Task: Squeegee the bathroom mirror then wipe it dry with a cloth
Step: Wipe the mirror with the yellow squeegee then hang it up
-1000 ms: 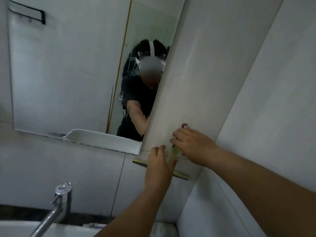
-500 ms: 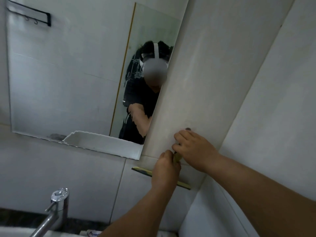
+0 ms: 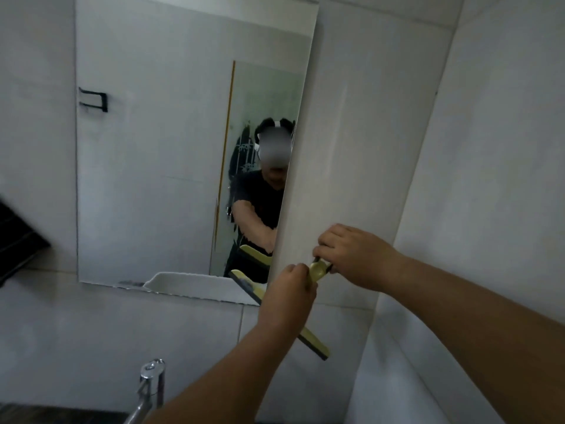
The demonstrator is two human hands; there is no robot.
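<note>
The bathroom mirror (image 3: pixel 153 148) hangs on the white tiled wall and reflects a person in a dark shirt. A yellow-green squeegee (image 3: pixel 316 344) with a dark rubber blade sits tilted across the mirror's lower right corner, its blade running from the glass down onto the wall. My left hand (image 3: pixel 287 298) is closed around the squeegee's handle and hides its middle. My right hand (image 3: pixel 351 255) pinches the handle's rounded end just beside the left. No cloth is in view.
A chrome tap (image 3: pixel 149 390) rises at the bottom, left of my left forearm. A black hook rail (image 3: pixel 94 99) shows as a reflection in the mirror. A dark object (image 3: pixel 18 240) juts in at the left edge. A side wall (image 3: pixel 489 209) closes the right.
The squeegee went from lying level on the wall below the mirror to tilting, its left end now up on the glass. Both hands rose a little. The view widened to show the whole mirror.
</note>
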